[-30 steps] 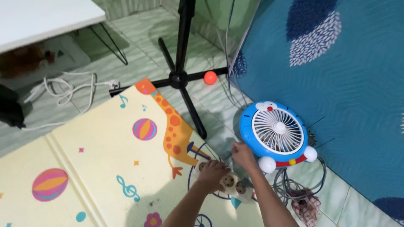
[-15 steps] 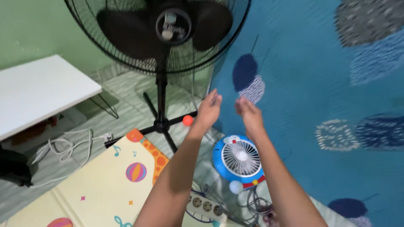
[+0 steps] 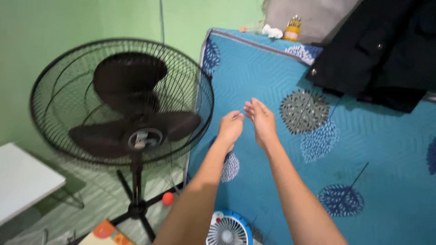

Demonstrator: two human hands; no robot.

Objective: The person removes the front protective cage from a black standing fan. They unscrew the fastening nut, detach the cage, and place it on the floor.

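White table [image 3: 22, 181] corner pokes in at the far left, low down, and just right of it stands the black pedestal fan [image 3: 122, 102], its round wire cage tilted toward us on a pole, cross-shaped base on the pale floor with a small orange ball [image 3: 168, 198] beside one foot. Cage rim sits very near the blue patterned mattress [image 3: 363, 149], which leans upright against the green wall. Now the arms: both stretched forward and up, side by side in mid-air before the mattress. Left hand [image 3: 230, 128] is loosely curled, holding nothing; right hand [image 3: 260, 121] is flat, fingers extended, also empty, fingertips almost meeting the left's. Below the forearms, a small blue and white desk fan [image 3: 227, 229] lies at the bottom edge. Far right, dark clothing [image 3: 381, 50] drapes over the mattress top.
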